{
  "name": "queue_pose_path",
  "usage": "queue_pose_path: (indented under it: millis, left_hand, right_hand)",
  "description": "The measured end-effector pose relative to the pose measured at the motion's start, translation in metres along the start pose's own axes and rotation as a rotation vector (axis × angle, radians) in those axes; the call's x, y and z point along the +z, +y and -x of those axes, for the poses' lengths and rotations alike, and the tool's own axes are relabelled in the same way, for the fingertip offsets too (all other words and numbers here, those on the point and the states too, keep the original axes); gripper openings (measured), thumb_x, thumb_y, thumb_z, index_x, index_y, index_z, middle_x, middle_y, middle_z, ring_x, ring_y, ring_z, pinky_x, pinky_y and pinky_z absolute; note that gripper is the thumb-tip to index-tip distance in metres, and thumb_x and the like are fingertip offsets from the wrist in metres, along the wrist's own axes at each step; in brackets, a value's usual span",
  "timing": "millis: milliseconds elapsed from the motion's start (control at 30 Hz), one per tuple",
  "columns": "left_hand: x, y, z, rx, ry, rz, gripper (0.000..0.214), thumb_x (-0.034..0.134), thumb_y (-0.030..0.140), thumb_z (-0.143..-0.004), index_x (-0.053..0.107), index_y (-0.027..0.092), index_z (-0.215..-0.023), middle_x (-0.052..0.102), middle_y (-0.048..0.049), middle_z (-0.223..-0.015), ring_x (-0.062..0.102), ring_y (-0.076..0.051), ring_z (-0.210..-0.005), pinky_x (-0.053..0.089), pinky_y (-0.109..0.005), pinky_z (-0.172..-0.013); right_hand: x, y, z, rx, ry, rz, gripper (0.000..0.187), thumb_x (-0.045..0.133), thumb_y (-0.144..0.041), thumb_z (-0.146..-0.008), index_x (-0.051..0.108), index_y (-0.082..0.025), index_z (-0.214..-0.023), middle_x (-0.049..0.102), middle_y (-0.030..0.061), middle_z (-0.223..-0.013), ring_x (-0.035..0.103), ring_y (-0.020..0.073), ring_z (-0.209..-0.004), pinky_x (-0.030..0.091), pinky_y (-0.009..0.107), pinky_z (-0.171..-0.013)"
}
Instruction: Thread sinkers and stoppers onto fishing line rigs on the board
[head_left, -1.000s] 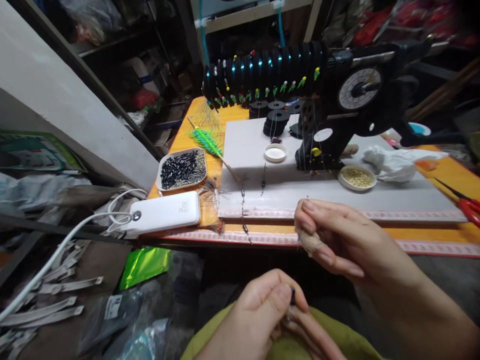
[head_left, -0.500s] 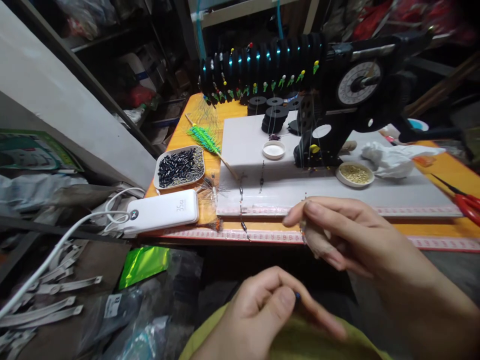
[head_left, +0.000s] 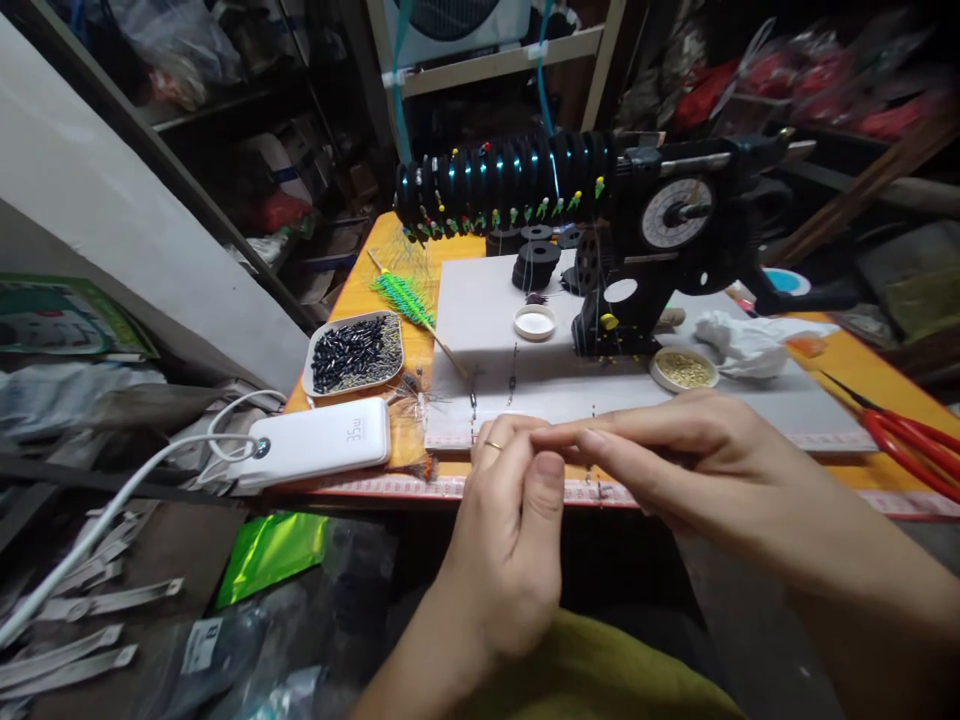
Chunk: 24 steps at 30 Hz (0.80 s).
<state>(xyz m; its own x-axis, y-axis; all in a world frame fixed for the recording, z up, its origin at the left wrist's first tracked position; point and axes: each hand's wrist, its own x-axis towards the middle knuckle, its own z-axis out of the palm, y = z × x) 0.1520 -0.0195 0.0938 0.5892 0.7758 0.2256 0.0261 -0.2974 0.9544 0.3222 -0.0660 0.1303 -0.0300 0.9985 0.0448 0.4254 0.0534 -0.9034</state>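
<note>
My left hand [head_left: 510,540] is raised in front of the orange table's near edge [head_left: 360,488], fingers curled and pressed together with the thumb up. A ring shows on one finger. My right hand [head_left: 675,465] reaches in from the right, its fingertips pinched and meeting the left hand's fingertips. Whatever they pinch is too small to see. Just behind the hands lies a white board [head_left: 555,375] with thin rigged lines and small beads on it.
A black winding machine [head_left: 600,200] with a dial and a row of spools stands on the board. A tray of dark beads [head_left: 354,352], a white power bank [head_left: 319,445], a dish of gold beads [head_left: 682,368] and red scissors [head_left: 911,440] lie around it.
My left hand rose from my lap to the table edge. My right hand moved left and lower to meet it, and the fingertips now touch. The view tilted slightly down.
</note>
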Motion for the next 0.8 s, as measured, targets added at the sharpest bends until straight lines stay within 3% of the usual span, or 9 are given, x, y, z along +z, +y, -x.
queue_pose_path:
  millis: [67,133,233,333,433,500,567,667,800]
  left_hand:
    - [0.001,0.001,-0.001,-0.09,0.003,0.109,0.027,0.039,0.035,-0.105,0.055,0.019,-0.119,0.064,-0.0073,-0.107,0.061,-0.018,-0.1,0.048,-0.029,-0.087]
    - [0.002,0.001,-0.003,-0.167,-0.025,0.196,0.029,0.044,0.042,-0.103,0.053,0.019,-0.119,0.066,-0.0033,-0.092,0.063,-0.015,-0.082,0.049,-0.025,-0.073]
    - [0.002,0.001,-0.003,-0.164,-0.052,0.133,0.03,0.045,0.043,-0.102,0.057,0.018,-0.09,0.056,0.0024,-0.068,0.054,-0.01,-0.063,0.042,-0.023,-0.063]
    - [0.0,0.002,-0.003,-0.11,-0.072,0.008,0.04,0.038,0.037,-0.105,0.05,0.018,-0.071,0.049,0.0032,-0.061,0.048,-0.01,-0.059,0.036,-0.024,-0.062]
    - [-0.003,0.005,-0.002,-0.089,-0.116,-0.02,0.036,0.038,0.034,-0.105,0.056,0.018,-0.078,0.053,0.0022,-0.062,0.051,-0.011,-0.061,0.037,-0.025,-0.064]
    - [-0.003,0.005,-0.002,-0.077,-0.122,-0.006,0.034,0.04,0.032,-0.103,0.058,0.018,-0.079,0.057,0.0006,-0.065,0.054,-0.012,-0.064,0.039,-0.025,-0.065]
    - [-0.002,0.002,-0.001,-0.052,-0.099,0.005,0.032,0.043,0.029,-0.101,0.058,0.017,-0.075,0.058,-0.0006,-0.067,0.053,-0.013,-0.064,0.04,-0.025,-0.064]
    - [0.003,-0.004,0.002,-0.03,-0.045,0.071,0.032,0.045,0.026,-0.099,0.057,0.017,-0.071,0.057,-0.0012,-0.065,0.053,-0.013,-0.062,0.042,-0.025,-0.063]
    - [0.01,-0.009,0.006,-0.1,-0.025,0.407,0.038,0.05,0.039,-0.099,0.057,0.015,-0.07,0.059,-0.001,-0.056,0.061,-0.013,-0.055,0.048,-0.024,-0.061]
  right_hand:
    - [0.001,-0.003,-0.001,-0.026,0.001,0.041,0.039,0.054,-0.048,-0.096,0.08,-0.02,-0.085,0.075,0.0026,-0.081,0.068,0.0196,-0.071,0.049,0.024,-0.059]
    - [0.004,-0.005,-0.002,-0.06,0.022,0.105,0.04,0.052,-0.046,-0.098,0.08,-0.02,-0.088,0.076,0.0024,-0.081,0.067,0.0173,-0.067,0.048,0.024,-0.057]
    - [0.006,-0.006,-0.002,-0.085,0.059,0.133,0.035,0.053,-0.043,-0.098,0.08,-0.021,-0.1,0.077,0.0031,-0.086,0.067,0.0155,-0.069,0.049,0.023,-0.06]
    - [0.004,-0.002,-0.004,0.041,0.025,-0.047,0.04,0.055,-0.048,-0.096,0.073,-0.021,-0.119,0.071,0.0013,-0.065,0.061,0.0115,-0.056,0.045,0.02,-0.051]
    - [0.001,0.002,-0.009,0.211,-0.058,-0.439,0.048,0.051,-0.053,-0.096,0.065,-0.02,-0.128,0.051,-0.0066,-0.041,0.036,0.0048,-0.031,0.024,0.015,-0.033]
    - [0.001,0.001,-0.013,0.246,-0.131,-0.735,0.042,0.05,-0.051,-0.096,0.069,-0.021,-0.119,0.055,-0.0057,-0.044,0.03,0.0019,-0.025,0.016,0.012,-0.03]
    - [0.004,-0.002,-0.017,0.273,-0.172,-0.97,0.036,0.047,-0.047,-0.096,0.071,-0.02,-0.094,0.063,-0.0019,-0.051,0.036,0.0009,-0.025,0.014,0.009,-0.029]
    - [0.013,-0.007,-0.023,0.327,-0.113,-1.216,0.043,0.048,-0.04,-0.096,0.054,-0.017,-0.061,0.063,-0.0015,-0.051,0.04,0.0019,-0.024,0.017,0.007,-0.026]
    - [0.026,-0.008,-0.031,0.27,-0.029,-1.381,0.044,0.058,-0.03,-0.088,0.038,-0.018,-0.051,0.053,-0.0054,-0.04,0.024,0.0025,-0.019,0.022,0.011,-0.021]
